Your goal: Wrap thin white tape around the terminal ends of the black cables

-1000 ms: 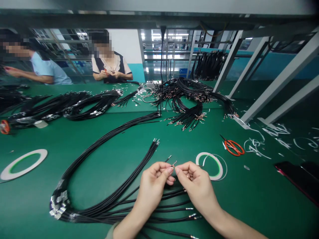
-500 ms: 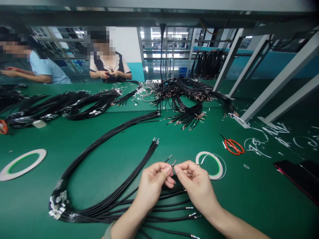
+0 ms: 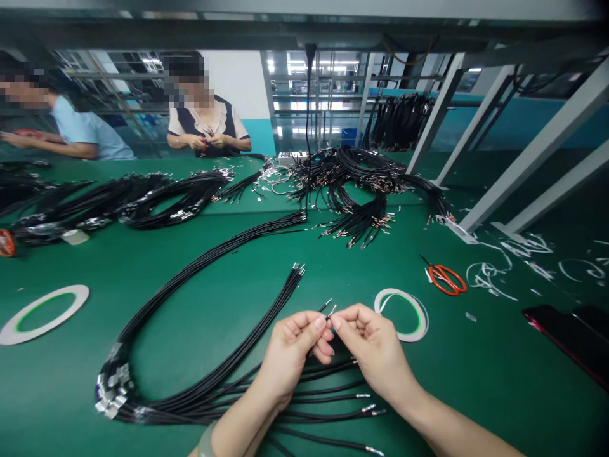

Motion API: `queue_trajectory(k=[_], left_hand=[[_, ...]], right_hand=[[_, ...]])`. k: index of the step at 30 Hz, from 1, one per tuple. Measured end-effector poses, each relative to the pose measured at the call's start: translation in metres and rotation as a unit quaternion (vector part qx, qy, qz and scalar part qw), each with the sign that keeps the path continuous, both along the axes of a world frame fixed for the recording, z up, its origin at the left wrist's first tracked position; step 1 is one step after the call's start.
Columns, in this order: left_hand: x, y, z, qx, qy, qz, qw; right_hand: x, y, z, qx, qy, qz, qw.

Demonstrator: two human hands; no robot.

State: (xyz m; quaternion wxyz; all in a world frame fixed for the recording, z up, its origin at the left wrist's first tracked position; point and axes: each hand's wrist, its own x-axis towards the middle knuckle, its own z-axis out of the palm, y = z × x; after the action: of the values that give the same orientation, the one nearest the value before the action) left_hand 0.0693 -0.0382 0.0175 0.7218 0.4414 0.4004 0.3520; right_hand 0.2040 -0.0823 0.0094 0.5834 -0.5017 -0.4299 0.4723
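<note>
Between its thumb and fingers my left hand (image 3: 297, 343) pinches a black cable (image 3: 328, 317) close to its bare, silvery end. My right hand (image 3: 373, 339) has thumb and forefinger pressed together at that same cable end; whether it grips the cable or a small piece there is hidden by the fingers. A bundle of black cables (image 3: 190, 263) curves around to the left, bound with clear tape and silvery tabs (image 3: 113, 390). Several loose cable ends with metal tips (image 3: 368, 409) fan out beneath my wrists. Just beyond my right hand lies a roll of white tape (image 3: 419, 330).
Orange-handled scissors (image 3: 447, 279) lie at the right, near scraps of white strip (image 3: 490, 279). Another tape roll (image 3: 71, 295) is at the left. Coiled cables (image 3: 181, 200) line the back, metal posts (image 3: 523, 168) stand right, and two people sit across the table.
Both hands stay together at the cable end, with only slight finger shifts. The loose strip by the tape roll now lies closer against it.
</note>
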Motion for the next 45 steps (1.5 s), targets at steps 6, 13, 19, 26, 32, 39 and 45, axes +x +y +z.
queue_trajectory(k=[6,13,19,26,32,39,45], left_hand=[[0.001,0.000,0.000,0.021,0.012,0.004,1.000],[0.007,0.000,-0.009,0.068,0.046,0.065,0.994],[0.007,-0.001,-0.008,0.073,0.055,0.065,0.994],[0.003,0.000,-0.003,0.053,0.043,0.027,0.997],[-0.001,0.001,-0.005,0.013,0.024,-0.001,1.000],[-0.001,0.003,-0.006,-0.009,0.015,-0.015,1.000],[0.001,0.003,-0.007,0.013,0.058,0.042,0.997]], right_hand=[[0.001,0.002,0.000,-0.009,0.006,-0.010,1.000],[-0.003,-0.001,-0.003,-0.029,-0.006,-0.027,0.999],[-0.004,0.000,-0.002,-0.022,-0.001,-0.025,0.999],[-0.002,0.002,0.001,-0.018,0.012,-0.012,1.000],[-0.001,0.002,-0.003,-0.030,0.025,-0.002,0.999],[0.002,0.005,-0.008,-0.036,0.022,-0.024,0.999],[0.001,0.006,-0.012,-0.047,0.039,-0.023,0.998]])
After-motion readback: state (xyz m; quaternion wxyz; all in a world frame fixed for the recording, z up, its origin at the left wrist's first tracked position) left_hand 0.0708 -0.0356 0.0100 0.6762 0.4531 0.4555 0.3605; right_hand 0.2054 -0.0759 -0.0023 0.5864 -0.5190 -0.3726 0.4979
